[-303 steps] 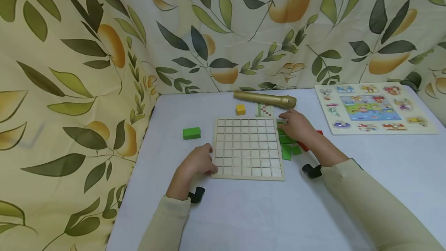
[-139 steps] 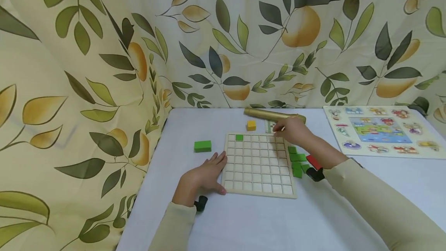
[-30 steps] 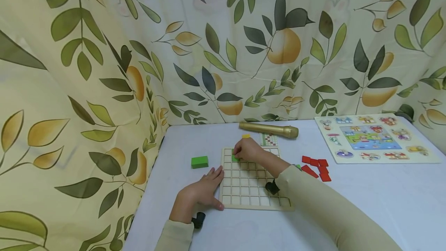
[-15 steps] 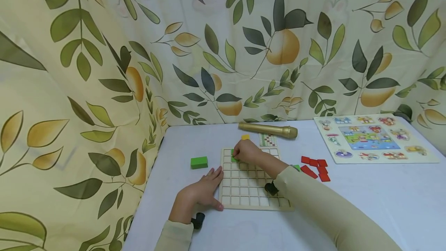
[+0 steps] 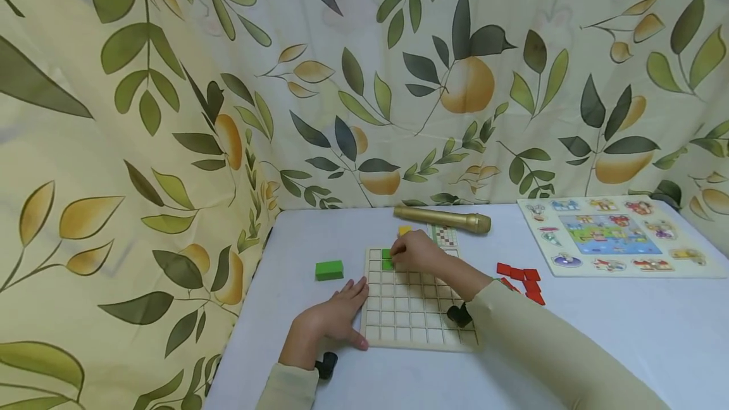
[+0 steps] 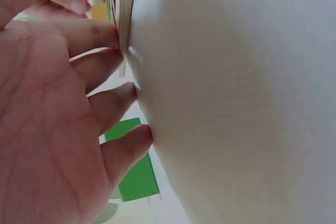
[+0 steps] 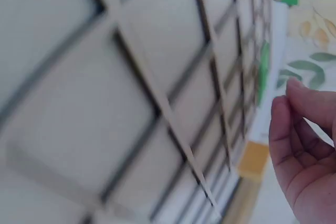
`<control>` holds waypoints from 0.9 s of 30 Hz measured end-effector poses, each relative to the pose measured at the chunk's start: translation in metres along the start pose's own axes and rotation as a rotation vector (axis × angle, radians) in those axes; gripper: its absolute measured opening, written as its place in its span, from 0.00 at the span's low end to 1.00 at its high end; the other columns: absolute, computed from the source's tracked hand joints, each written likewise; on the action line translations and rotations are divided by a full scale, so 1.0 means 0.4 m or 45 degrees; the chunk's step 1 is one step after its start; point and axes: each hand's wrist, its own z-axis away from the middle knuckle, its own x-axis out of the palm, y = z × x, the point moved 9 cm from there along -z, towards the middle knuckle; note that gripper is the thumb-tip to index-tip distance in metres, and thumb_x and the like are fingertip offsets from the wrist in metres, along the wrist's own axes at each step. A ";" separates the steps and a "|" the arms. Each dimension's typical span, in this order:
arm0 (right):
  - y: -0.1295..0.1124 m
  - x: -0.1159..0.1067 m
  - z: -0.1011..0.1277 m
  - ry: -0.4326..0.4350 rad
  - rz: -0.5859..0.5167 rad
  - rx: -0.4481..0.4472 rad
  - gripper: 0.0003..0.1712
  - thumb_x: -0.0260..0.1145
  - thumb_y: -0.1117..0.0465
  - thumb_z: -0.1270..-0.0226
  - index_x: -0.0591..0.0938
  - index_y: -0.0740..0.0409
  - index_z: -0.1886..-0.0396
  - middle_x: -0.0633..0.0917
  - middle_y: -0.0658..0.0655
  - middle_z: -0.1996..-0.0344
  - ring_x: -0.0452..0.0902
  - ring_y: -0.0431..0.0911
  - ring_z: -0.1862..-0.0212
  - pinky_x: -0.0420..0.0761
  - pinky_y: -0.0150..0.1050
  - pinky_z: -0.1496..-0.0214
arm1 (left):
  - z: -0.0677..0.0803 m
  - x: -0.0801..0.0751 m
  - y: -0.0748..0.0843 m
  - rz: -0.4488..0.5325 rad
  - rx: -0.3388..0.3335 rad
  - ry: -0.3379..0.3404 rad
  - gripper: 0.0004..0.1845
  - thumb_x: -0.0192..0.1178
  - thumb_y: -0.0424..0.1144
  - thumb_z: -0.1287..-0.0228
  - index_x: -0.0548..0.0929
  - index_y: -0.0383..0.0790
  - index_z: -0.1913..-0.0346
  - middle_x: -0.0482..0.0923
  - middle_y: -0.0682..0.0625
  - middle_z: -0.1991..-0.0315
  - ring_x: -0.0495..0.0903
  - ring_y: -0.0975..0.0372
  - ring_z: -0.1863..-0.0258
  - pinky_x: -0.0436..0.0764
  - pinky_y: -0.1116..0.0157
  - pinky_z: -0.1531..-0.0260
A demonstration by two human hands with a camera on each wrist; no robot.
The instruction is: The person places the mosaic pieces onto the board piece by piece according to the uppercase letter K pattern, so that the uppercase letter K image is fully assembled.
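Having eased the right arm (image 5: 529, 328) slightly rightward since a moment ago, brace the grid board (image 5: 421, 348) at its left edge with the left hand (image 5: 331, 319) spread and, with the right hand (image 5: 418, 252) pinched together on seemingly nothing, level both green tiles (image 5: 387, 265) in the second column's top cells.

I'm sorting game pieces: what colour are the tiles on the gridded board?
The tiles are green, best seen in the head view.

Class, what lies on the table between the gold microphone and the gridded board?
The head view shows a yellow block, partly hidden by the right hand, and a small patterned card.
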 end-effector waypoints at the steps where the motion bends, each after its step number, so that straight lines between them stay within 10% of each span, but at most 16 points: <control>1: 0.006 -0.010 0.007 -0.001 -0.006 0.003 0.05 0.70 0.67 0.33 0.90 0.62 0.61 0.89 0.54 0.63 0.85 0.50 0.57 0.84 0.43 0.54 | -0.001 0.001 -0.001 -0.007 -0.004 0.002 0.62 0.80 0.52 0.54 0.55 0.39 0.20 0.42 0.50 0.18 0.40 0.52 0.20 0.53 0.49 0.25; 15: 0.168 -0.137 0.143 -0.220 0.110 0.147 0.03 0.74 0.69 0.41 0.88 0.60 0.67 0.85 0.48 0.72 0.77 0.40 0.68 0.80 0.38 0.63 | -0.002 0.000 0.001 -0.017 -0.040 0.018 0.62 0.81 0.51 0.55 0.56 0.39 0.20 0.43 0.50 0.18 0.41 0.53 0.20 0.53 0.50 0.25; 27: 0.256 -0.129 0.243 -0.344 0.068 0.371 0.10 0.77 0.67 0.45 0.87 0.56 0.63 0.81 0.50 0.69 0.73 0.46 0.64 0.78 0.41 0.59 | 0.001 0.005 0.002 -0.009 -0.022 0.006 0.62 0.81 0.51 0.55 0.55 0.40 0.20 0.42 0.50 0.18 0.41 0.53 0.20 0.53 0.49 0.25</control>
